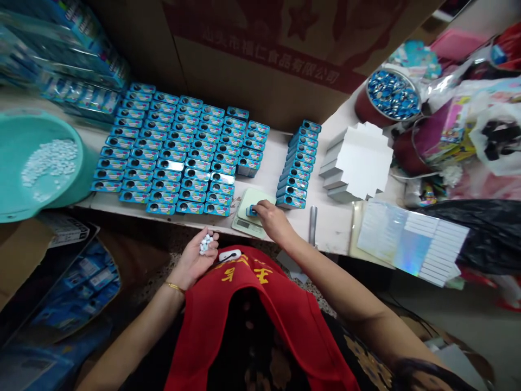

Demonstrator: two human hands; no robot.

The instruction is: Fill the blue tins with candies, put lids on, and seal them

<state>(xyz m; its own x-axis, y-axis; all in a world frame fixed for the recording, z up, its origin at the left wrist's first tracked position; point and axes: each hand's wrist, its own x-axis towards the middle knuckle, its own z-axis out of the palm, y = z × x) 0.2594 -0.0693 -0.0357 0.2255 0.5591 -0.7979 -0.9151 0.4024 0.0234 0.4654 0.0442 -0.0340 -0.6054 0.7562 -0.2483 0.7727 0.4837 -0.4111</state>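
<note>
My left hand (196, 259) is palm up near the table's front edge, its fingers curled around several small white candy balls (205, 243). Over a pale green kitchen scale (246, 199), my right hand (275, 221) has its fingertips pinched at a small blue tin (249, 211) on the platform. The fingers partly cover that tin. Blocks of blue tins with dark round openings (166, 157) stand in rows left of the scale. A narrower column of similar tins (298, 164) stands to its right.
A turquoise basin (83, 155) of white balls stands at far left. Stacked white cartons (366, 157), a metal strip (313, 224), sticker sheets (407, 236) and a pot of blue lids (366, 106) lie to the right. A large cardboard box (252, 87) blocks the back.
</note>
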